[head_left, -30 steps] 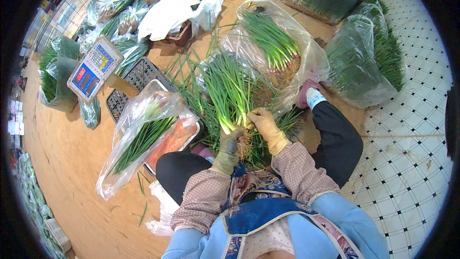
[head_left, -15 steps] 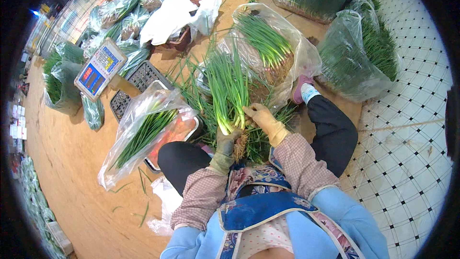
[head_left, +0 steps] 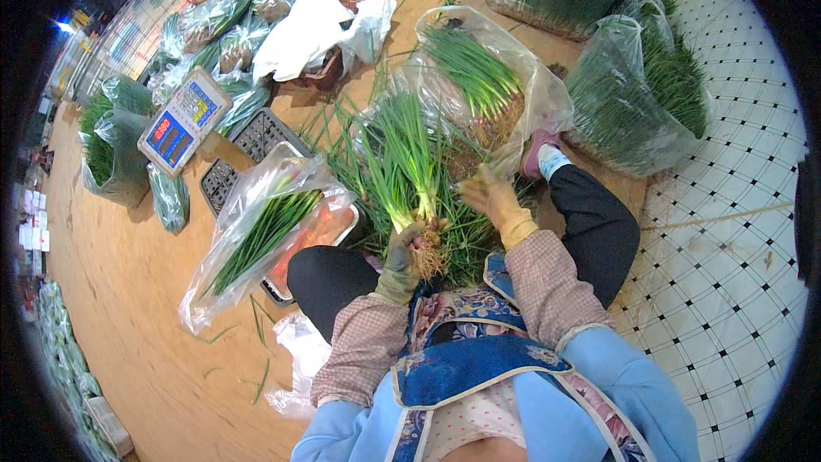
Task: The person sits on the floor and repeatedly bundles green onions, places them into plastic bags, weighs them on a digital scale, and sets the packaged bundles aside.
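Note:
My gloved left hand point(head_left: 398, 263) is closed round the root end of a bunch of spring onions point(head_left: 412, 158), its leaves pointing away from me and the pale roots hanging toward my lap. My gloved right hand point(head_left: 493, 202) is just right of the bunch, apart from it, fingers spread with nothing seen in them. Under and around both hands lies a heap of loose green leaves point(head_left: 466, 252). Beyond them, more spring onions point(head_left: 475, 68) with soil on their roots lie on an opened clear plastic bag point(head_left: 547, 103).
On my left, a clear bag of spring onions point(head_left: 267, 239) rests over a white-rimmed tray point(head_left: 349, 227), by a black crate point(head_left: 256, 141) and a scale display point(head_left: 184, 122). Bagged greens point(head_left: 629, 98) stand at right; a white plastic bag point(head_left: 299, 38) covers a container behind.
My right hand has left the root end of the bunch and moved right, its fingers opening out. My left hand keeps its hold, and the roots show more.

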Demonstrator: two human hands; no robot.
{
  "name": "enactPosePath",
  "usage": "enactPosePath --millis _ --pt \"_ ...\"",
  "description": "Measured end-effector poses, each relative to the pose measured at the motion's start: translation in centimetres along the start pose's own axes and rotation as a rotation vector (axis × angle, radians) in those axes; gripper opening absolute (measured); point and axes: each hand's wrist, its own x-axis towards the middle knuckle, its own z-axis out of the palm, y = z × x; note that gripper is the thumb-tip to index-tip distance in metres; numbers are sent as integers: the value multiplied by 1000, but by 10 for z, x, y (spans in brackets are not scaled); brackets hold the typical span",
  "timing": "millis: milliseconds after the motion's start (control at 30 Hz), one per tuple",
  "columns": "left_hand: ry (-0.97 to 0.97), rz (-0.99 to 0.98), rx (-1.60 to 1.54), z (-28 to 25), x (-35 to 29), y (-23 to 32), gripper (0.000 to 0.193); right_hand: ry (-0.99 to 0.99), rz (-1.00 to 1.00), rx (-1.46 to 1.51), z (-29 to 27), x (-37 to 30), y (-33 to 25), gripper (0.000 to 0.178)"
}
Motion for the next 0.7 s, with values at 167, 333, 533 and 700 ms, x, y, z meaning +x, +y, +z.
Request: enactPosePath --millis 167,333,533,700 --pt "95 3 127 23 7 -3 28 -184 -165 -715 31 -29 14 48" --pt "76 33 219 -1 13 -11 26 -110 -196 -886 49 -49 7 33" --pt "239 18 333 -7 17 -10 16 16 -496 -1114 45 -58 31 31" --pt "218 65 344 -27 19 -9 14 -59 -290 -953 58 -63 19 32"
